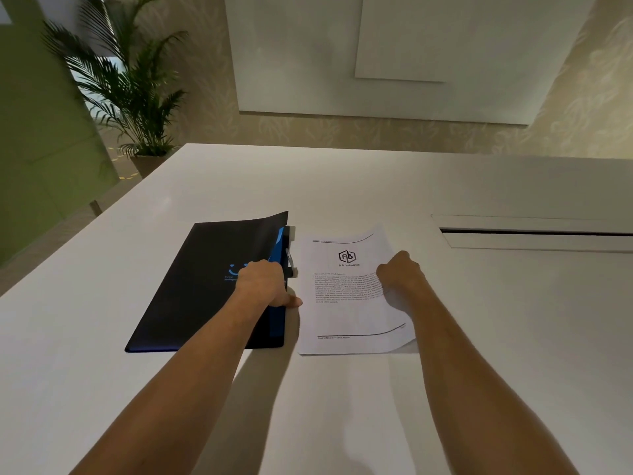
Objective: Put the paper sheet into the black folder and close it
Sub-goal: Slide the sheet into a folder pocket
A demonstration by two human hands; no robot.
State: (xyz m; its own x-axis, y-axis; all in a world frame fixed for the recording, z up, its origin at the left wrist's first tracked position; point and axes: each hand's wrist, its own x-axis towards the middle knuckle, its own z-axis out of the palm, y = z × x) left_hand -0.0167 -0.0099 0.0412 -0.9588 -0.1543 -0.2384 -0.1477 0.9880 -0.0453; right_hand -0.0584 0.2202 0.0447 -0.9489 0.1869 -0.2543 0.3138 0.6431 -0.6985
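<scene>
Both busy: left hand [262,281] lifts black folder [205,289] cover's edge, right hand [399,274] pinches paper sheet [346,313] beside it.

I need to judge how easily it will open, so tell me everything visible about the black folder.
The black folder lies flat on the white table, just left of the paper sheet. Its cover looks like thin matte plastic with a small blue print, and its far right corner is lifted, showing a blue lining and a metal clip inside. The left hand grips its right edge.
</scene>
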